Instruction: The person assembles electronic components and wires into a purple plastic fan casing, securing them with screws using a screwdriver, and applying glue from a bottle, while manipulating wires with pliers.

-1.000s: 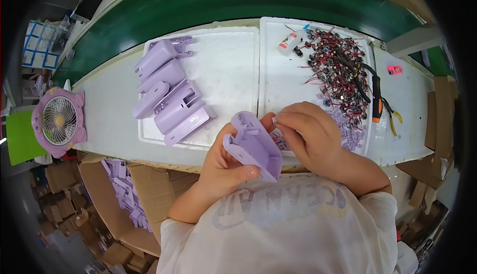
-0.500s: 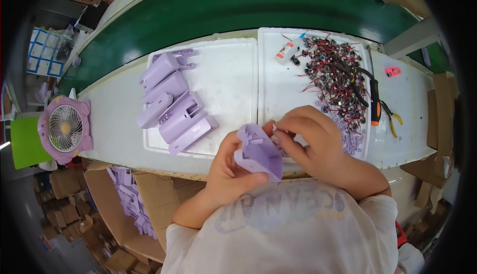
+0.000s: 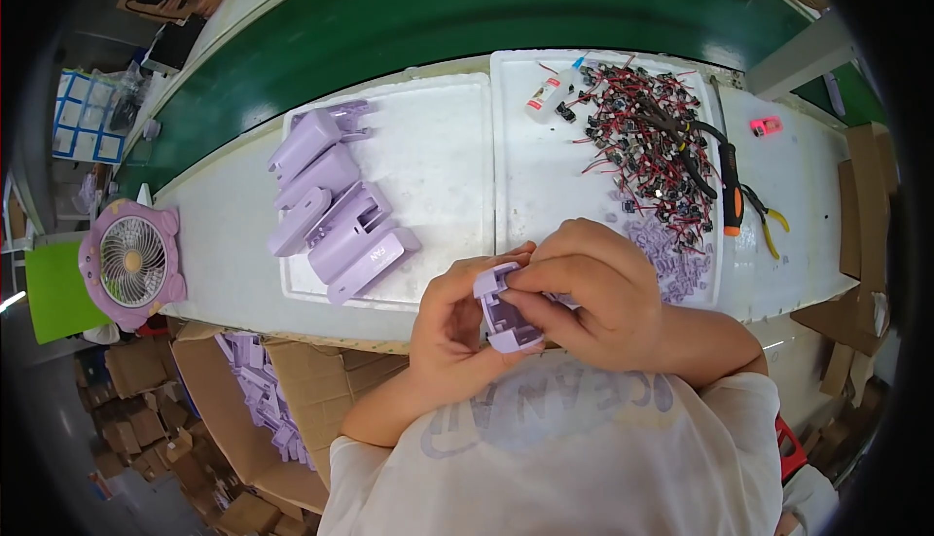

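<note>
Close to my chest, my left hand (image 3: pixel 452 327) is wrapped round a hollow lilac plastic housing (image 3: pixel 503 339), its open end turned up toward me. My right hand (image 3: pixel 598 288) is closed in a pinch, with thumb and forefinger inside the housing's opening; whatever sits between these fingertips is hidden. Beyond my left hand, several lilac housings (image 3: pixel 336 181) lie on a white foam tray (image 3: pixel 443 147). Beyond my right hand, small lilac parts (image 3: pixel 671 254) lie beside a heap of little circuit boards with red and black wires (image 3: pixel 647 137).
A clear bottle with a blue tip (image 3: pixel 550 96), pliers (image 3: pixel 764 220) and an orange-black screwdriver (image 3: pixel 732 196) lie around the wire heap. At far left stands a lilac desk fan (image 3: pixel 132 262). Below the table edge, a cardboard box (image 3: pixel 224 405) holds lilac pieces. A green belt (image 3: pixel 409 20) runs behind.
The housing has been turned so its opening faces up toward me. My right fingers, which held a small pale piece beside it, have moved down into the opening.
</note>
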Demonstrator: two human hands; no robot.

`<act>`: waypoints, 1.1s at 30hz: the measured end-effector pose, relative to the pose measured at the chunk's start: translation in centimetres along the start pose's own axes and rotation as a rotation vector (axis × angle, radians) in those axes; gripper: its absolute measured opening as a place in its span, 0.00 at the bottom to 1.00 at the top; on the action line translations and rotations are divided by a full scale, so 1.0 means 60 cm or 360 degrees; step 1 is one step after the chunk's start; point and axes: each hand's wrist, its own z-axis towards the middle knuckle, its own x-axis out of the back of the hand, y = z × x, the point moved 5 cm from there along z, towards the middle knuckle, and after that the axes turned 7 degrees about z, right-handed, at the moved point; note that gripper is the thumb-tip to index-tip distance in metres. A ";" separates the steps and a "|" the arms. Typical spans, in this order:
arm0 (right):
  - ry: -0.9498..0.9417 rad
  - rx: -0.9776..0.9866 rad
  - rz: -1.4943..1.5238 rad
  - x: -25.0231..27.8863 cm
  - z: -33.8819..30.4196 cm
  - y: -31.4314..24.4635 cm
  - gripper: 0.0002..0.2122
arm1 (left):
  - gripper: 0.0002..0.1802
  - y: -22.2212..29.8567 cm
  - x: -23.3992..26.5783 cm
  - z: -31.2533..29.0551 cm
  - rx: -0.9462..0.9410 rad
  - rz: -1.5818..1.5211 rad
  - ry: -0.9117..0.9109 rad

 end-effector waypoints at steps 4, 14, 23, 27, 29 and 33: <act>-0.0021 -0.0018 0.0060 0.002 -0.001 0.007 0.09 | 0.34 -0.006 -0.001 -0.002 0.0012 0.0020 0.0019; 0.0024 -0.0405 0.0377 0.005 -0.001 0.018 0.12 | 0.35 -0.017 0.004 -0.010 -0.0061 0.0029 0.0022; -0.0012 -0.0421 0.0330 0.010 -0.008 0.021 0.11 | 0.45 -0.013 0.005 -0.012 -0.0039 0.0437 0.0047; 0.0027 -0.0351 0.0360 0.012 -0.008 0.018 0.11 | 0.46 -0.014 0.001 -0.019 -0.0098 0.0595 0.0031; 0.0047 -0.0348 0.0371 0.012 -0.010 0.020 0.11 | 0.46 -0.017 0.000 -0.019 -0.0102 0.0548 0.0031; -0.0011 -0.0595 0.0417 0.009 -0.012 0.033 0.11 | 0.42 -0.029 0.008 -0.025 -0.0043 0.0573 0.0136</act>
